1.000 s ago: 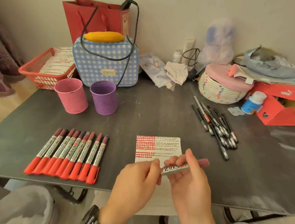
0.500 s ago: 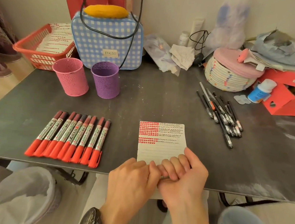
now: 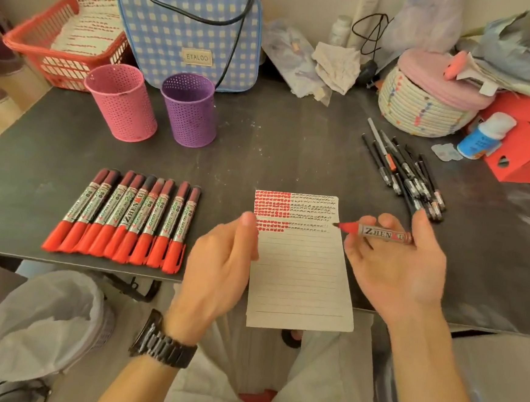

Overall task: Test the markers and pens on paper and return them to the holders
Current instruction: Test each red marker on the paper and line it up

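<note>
The marker (image 3: pixel 378 232) lies right of centre in the head view, held in the person's right hand (image 3: pixel 401 262). The palm is turned up, the barrel rests across the curled fingers and the thumb pins its back end. The cap is off, and the dark nib points left, hanging just over the right edge of the paper (image 3: pixel 299 267) near the last row of marks.

The left hand (image 3: pixel 221 260) hovers at the paper's left edge with its thumb up and fingers loosely curled. Whether it holds the cap cannot be told from this view.

Nine capped markers (image 3: pixel 123 218) lie side by side at lower left on the table (image 3: pixel 276 157). A loose heap of black pens (image 3: pixel 408 177) sits at right. The pink holder (image 3: pixel 122 104) and purple holder (image 3: pixel 190 111) stand at upper left, well apart from the paper.

The grip looks more like a cradle than a writing hold, so the marker probably needs turning in the fingers. A slip then could drop the bare nib onto the table or the person's clothing and leave red ink. The paper overhangs the table's near edge and nothing presses it flat. A firm stroke could push it askew or off the table. If the cap goes astray, the marker would go back into a holder uncapped and could dry out.
</note>
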`<act>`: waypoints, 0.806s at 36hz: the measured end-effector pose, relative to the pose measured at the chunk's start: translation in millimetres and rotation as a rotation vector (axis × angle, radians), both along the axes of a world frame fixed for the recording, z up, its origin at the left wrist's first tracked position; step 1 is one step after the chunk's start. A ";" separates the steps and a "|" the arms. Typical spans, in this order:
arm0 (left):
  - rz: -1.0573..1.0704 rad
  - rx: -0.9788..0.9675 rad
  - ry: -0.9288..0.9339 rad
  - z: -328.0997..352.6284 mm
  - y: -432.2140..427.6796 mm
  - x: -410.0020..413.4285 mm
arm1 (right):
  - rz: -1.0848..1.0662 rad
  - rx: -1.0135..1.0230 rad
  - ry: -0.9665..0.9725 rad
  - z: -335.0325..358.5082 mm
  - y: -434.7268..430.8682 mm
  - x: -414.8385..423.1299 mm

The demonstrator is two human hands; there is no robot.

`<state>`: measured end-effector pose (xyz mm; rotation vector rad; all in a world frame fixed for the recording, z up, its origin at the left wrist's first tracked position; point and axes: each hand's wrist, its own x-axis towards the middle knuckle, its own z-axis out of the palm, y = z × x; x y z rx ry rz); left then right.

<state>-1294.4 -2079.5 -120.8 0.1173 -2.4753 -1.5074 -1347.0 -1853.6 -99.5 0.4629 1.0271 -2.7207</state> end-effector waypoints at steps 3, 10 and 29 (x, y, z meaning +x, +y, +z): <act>-0.046 -0.143 -0.002 -4.7 3.7 -14.9 | 0.050 0.184 -0.017 -4.6 -3.8 2.6; -0.112 -0.413 -0.027 -23.2 0.8 -27.4 | 0.119 0.492 0.088 -2.1 -16.0 -4.4; -0.048 -0.417 -0.042 -25.0 1.8 -30.6 | -0.068 1.171 0.340 -33.7 -57.3 -34.8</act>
